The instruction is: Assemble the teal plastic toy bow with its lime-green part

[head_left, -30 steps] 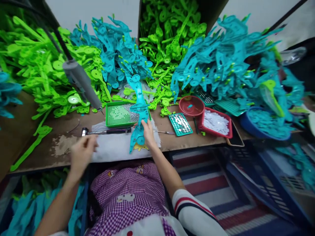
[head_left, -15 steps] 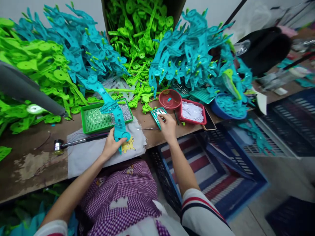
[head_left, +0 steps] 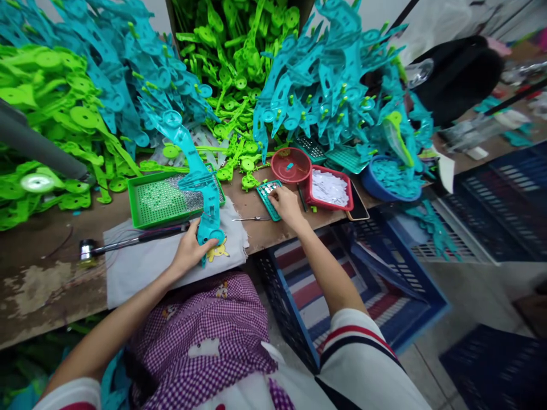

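Fingers of left hand around teal part; right hand's narrow over tray edge.

From where I sit, I'm looking into a workshop or small factory: heaps of matching green plastic parts and blue plastic parts crowd a worn table, with a hammer and small-parts trays, and plastic crates below.

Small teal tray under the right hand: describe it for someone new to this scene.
On the brown workbench, find the round red bowl. Just left of it, nearer the person, lies a small teal tray holding silver discs. Unlike the teal trays behind the bowl, it has the right hand over it.
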Demonstrator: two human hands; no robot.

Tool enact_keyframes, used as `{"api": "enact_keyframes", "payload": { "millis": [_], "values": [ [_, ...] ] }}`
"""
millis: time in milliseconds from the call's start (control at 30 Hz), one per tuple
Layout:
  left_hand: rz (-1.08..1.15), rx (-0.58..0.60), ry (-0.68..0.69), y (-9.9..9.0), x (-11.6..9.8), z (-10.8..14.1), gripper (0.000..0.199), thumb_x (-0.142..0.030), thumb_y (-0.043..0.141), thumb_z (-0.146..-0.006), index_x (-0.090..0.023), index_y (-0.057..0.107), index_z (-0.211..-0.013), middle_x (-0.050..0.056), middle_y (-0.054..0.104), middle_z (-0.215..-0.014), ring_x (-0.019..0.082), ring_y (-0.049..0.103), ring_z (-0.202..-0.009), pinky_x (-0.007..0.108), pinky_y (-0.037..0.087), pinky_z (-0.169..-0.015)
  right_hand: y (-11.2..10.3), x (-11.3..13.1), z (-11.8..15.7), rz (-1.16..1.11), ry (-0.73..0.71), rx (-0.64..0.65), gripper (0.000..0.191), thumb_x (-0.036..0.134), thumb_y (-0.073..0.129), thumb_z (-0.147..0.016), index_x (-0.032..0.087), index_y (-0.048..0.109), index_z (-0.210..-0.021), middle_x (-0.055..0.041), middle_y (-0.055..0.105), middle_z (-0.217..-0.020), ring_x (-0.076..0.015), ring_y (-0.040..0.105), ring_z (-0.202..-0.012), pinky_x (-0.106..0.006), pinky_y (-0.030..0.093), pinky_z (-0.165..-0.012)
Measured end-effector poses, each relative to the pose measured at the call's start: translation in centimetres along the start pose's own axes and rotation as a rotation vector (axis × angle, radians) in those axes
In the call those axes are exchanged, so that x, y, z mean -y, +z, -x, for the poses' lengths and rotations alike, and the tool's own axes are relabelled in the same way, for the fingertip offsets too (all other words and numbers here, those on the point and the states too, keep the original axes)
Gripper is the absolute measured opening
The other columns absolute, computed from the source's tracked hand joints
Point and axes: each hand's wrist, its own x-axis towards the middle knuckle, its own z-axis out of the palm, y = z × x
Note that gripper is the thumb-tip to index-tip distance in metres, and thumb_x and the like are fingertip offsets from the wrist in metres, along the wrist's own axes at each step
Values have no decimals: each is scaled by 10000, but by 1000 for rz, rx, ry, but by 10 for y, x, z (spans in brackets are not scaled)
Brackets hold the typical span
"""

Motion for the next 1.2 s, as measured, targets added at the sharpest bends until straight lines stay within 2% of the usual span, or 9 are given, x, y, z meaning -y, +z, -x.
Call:
{"api": "enact_keyframes", "payload": {
  "millis": [233, 400, 533, 600, 700, 833, 900, 1067, 1200],
  "values": [
    [-15, 54, -29, 2, -7, -7, 656, -388, 752, -673, -186, 543, -1260, 96, 694, -1168, 281, 669, -1033, 410, 530, -897, 12, 5, 2, 214, -59, -53, 249, 132, 386, -940, 132, 633, -909, -182, 658, -952, -281, 589, -904, -386, 442, -801],
    [0, 13, -20, -2, -7, -6, 654, -399, 761, -674, -193, 542, -1255, 106, 672, -1223, 281, 656, -1071, 403, 516, -918, 14, 4, 0, 178, -65, -56, 253, 169, 390, -948, 129, 639, -931, -188, 668, -965, -283, 608, -880, -381, 456, -769],
    [-17, 57, -14, -10, -10, -14, 658, -426, 761, -672, -187, 521, -1235, 85, 697, -1124, 277, 670, -1008, 402, 522, -871, 0, 0, -1, 59, -15, -129, 194, 195, 472, -913, 143, 656, -883, -150, 696, -924, -249, 628, -820, -352, 468, -732],
    [-37, 75, -31, -10, -10, -19, 649, -419, 768, -664, -188, 519, -1217, 76, 704, -1083, 283, 675, -991, 405, 521, -862, -9, 10, 1, -66, 13, -235, 182, 230, 500, -907, 157, 662, -867, -121, 705, -896, -222, 627, -777, -346, 482, -729],
    [-66, 50, -50, -6, -9, -25, 624, -382, 771, -668, -189, 523, -1207, 74, 712, -1038, 285, 683, -947, 403, 520, -837, -12, 49, 7, -274, -51, -324, 196, 301, 514, -923, 187, 669, -883, -78, 704, -866, -190, 622, -734, -330, 498, -716],
    [-92, -2, -15, 1, -7, -25, 595, -334, 764, -692, -187, 534, -1221, 78, 721, -1032, 275, 682, -933, 382, 515, -827, 7, 116, 7, -395, -313, -141, 181, 275, 505, -938, 207, 672, -923, -72, 696, -912, -183, 636, -795, -310, 498, -737],
    [-107, -3, -18, 2, -7, -24, 602, -318, 761, -698, -185, 531, -1238, 83, 719, -1064, 277, 680, -948, 377, 514, -826, 14, 139, 1, -322, -350, -48, 192, 222, 484, -943, 191, 672, -932, -94, 690, -944, -199, 643, -851, -314, 493, -765],
    [-157, 13, -64, 1, -9, -23, 636, -332, 744, -715, -171, 506, -1283, 87, 717, -1060, 297, 679, -939, 388, 516, -810, 6, 163, -13, 30, -322, 140, 216, 130, 457, -944, 137, 663, -1005, -146, 682, -1014, -229, 650, -921, -312, 493, -740],
    [-154, 19, -51, 2, -8, -23, 645, -348, 741, -719, -176, 499, -1291, 79, 718, -1044, 297, 679, -940, 387, 517, -811, -5, 166, -18, 138, -378, 226, 233, 77, 444, -937, 108, 663, -1007, -172, 681, -1031, -231, 661, -907, -310, 494, -699]
  ]
}}
